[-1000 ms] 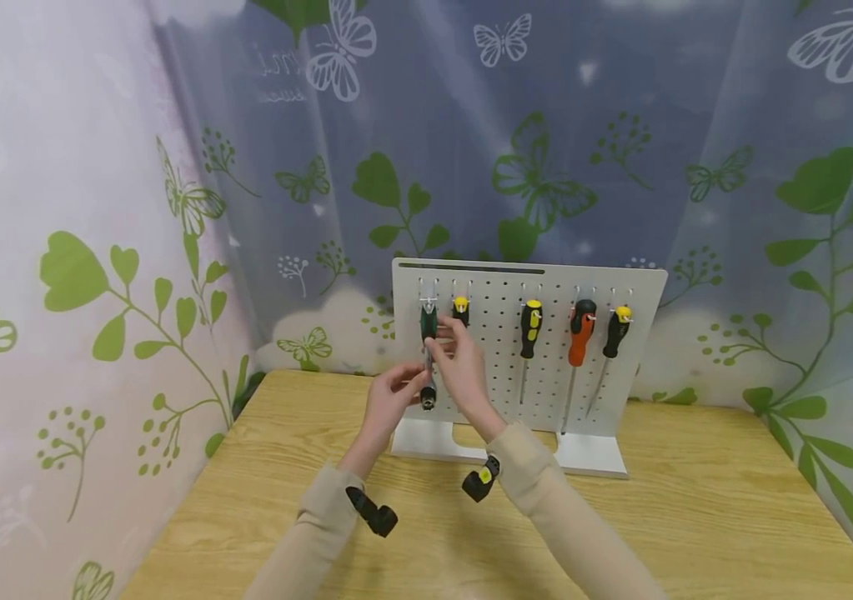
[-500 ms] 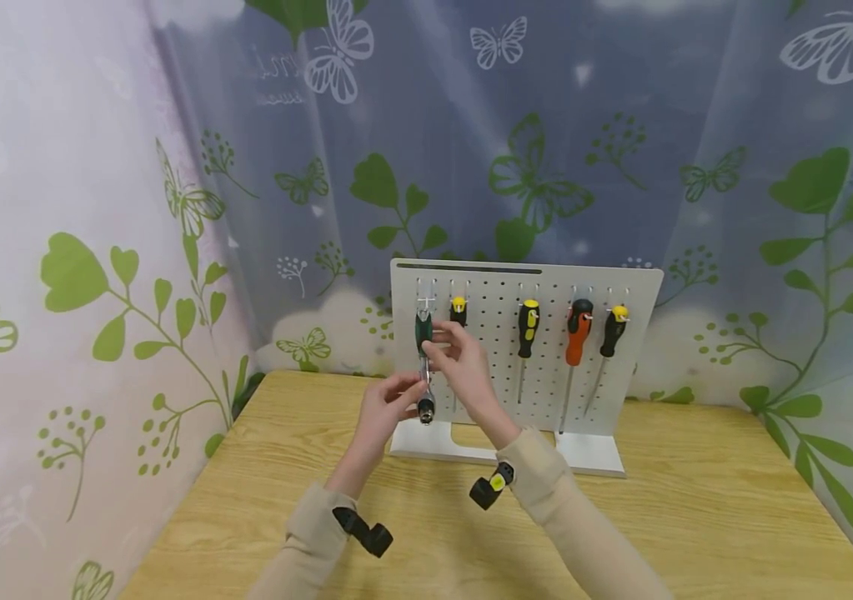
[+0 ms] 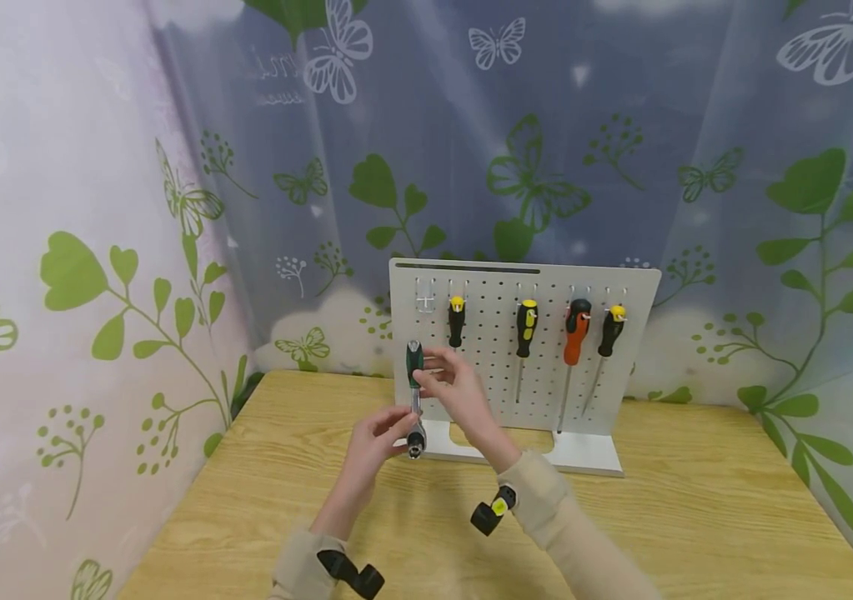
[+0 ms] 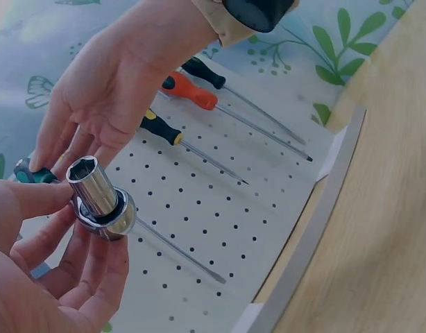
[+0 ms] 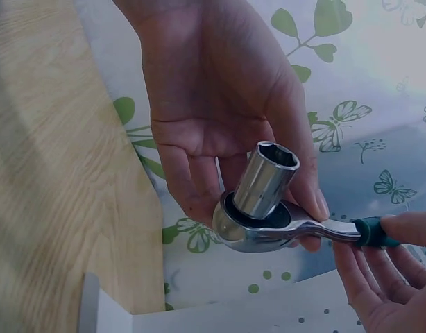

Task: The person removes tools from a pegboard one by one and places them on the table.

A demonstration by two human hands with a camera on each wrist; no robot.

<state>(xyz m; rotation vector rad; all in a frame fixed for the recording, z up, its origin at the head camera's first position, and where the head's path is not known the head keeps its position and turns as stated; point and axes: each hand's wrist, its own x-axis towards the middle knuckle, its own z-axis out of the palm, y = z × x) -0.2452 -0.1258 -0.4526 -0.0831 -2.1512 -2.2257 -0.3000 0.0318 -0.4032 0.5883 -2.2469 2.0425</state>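
A ratchet wrench (image 3: pixel 415 400) with a green-and-black handle and a chrome socket (image 5: pixel 267 182) on its head is held between both hands, in front of the board's left side. My left hand (image 3: pixel 373 446) grips it by the head end, thumb and fingers around the metal neck. At the green handle (image 5: pixel 372 232), my right hand (image 3: pixel 462 402) pinches with thumb and fingertips. The handle points up and the socket faces toward me in the head view. Behind, a clear hook (image 3: pixel 424 300) on the white pegboard (image 3: pixel 486 367) carries nothing.
Several screwdrivers hang on the pegboard: a black one with a yellow cap (image 3: pixel 456 321), a black-and-yellow one (image 3: pixel 526 329), an orange one (image 3: pixel 576 333) and another black one (image 3: pixel 611 332). The board's white base (image 3: pixel 587 452) stands on a wooden table (image 3: pixel 306 433) before a patterned curtain (image 3: pixel 441 167).
The ratchet wrench has come off its hook and moved down and toward me, slightly left, with both hands holding it throughout. The hook is now bare.
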